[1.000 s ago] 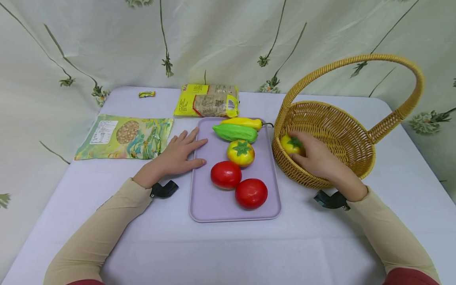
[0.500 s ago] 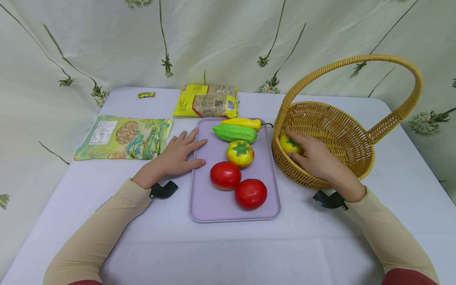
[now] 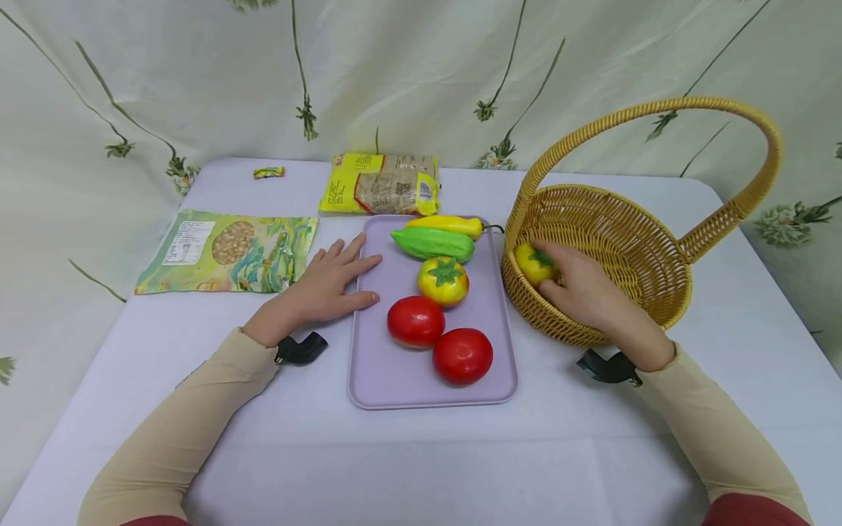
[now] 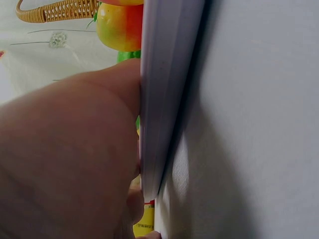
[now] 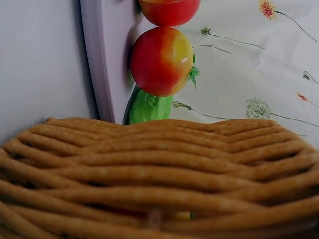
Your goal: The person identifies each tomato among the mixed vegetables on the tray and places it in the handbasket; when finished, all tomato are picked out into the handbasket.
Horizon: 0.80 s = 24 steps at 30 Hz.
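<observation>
In the head view my left hand (image 3: 324, 288) lies with spread, straight fingers over the left rim of a lilac tray (image 3: 395, 380). On the tray are two red tomatoes (image 3: 463, 356), a yellow-red tomato (image 3: 444, 281) with a green leafy top, a green bumpy vegetable (image 3: 434, 244) and a yellow pepper (image 3: 447, 225). My right hand (image 3: 588, 288) reaches into a wicker basket (image 3: 641, 252), thumb and fingers around a yellow tomato (image 3: 534, 264) against its left wall. In the right wrist view, the basket's weave (image 5: 164, 169) hides that hand.
The basket's tall handle (image 3: 658, 108) arches over it. A yellow bag (image 3: 381, 184) lies behind the tray, a green printed packet (image 3: 226, 252) is left of it, and a small wrapped sweet (image 3: 269, 172) sits at the back left. A patterned cloth (image 3: 421, 73) hangs behind the table.
My right thumb has shifted very slightly at the yellow tomato, and a little more of it shows. My left hand, the tray and the basket have stayed in place.
</observation>
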Motion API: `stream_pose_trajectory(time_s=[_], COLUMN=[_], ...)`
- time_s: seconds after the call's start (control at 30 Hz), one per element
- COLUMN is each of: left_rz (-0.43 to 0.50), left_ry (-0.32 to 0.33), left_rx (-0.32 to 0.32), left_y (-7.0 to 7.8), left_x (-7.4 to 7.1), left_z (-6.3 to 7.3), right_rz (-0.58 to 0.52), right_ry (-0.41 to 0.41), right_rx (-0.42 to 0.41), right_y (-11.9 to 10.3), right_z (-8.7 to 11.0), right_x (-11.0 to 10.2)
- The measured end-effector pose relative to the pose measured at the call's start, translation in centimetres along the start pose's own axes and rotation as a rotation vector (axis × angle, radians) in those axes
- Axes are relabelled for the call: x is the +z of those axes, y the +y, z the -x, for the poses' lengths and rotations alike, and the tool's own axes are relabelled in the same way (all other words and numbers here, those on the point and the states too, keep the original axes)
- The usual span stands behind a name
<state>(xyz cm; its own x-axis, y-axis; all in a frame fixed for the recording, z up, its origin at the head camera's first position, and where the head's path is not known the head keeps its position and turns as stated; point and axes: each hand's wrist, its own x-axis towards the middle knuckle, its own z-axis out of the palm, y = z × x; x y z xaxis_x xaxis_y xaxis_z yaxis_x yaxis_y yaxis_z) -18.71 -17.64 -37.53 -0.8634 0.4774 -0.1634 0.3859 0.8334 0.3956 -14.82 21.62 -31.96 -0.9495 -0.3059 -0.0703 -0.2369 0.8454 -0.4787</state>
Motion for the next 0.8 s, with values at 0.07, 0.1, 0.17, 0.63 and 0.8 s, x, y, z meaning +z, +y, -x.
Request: stream_pose_trajectory(time_s=[0.07, 0.1, 0.17, 0.63, 0.8], left_rz=[-0.002, -0.004, -0.004, -0.002, 0.001], left_ry=[-0.003, -0.005, -0.007, -0.002, -0.005], left_rx=[-0.002, -0.002, -0.005, 0.001, 0.002], left_y=[0.01, 0.03, 0.07, 0.18, 0.17], left_x=[-0.06, -0.09, -0.17, -0.43, -0.32], left_z=[0.01, 0.01, 0.05, 0.07, 0.08], right_rz=[0.006, 0.01, 0.017, 0.022, 0.023], right_ry=[-0.002, -0.003, -0.003, -0.009, 0.017], right_rx=[-0.009, -0.012, -0.017, 0.017, 0.002], right_y=[0.01, 0.01, 0.01, -0.15, -0.05], right_z=[-0.03, -0.04, -0.09, -0.18, 0.03], right_x=[-0.02, -0.04, -0.07, -0.12, -0.13])
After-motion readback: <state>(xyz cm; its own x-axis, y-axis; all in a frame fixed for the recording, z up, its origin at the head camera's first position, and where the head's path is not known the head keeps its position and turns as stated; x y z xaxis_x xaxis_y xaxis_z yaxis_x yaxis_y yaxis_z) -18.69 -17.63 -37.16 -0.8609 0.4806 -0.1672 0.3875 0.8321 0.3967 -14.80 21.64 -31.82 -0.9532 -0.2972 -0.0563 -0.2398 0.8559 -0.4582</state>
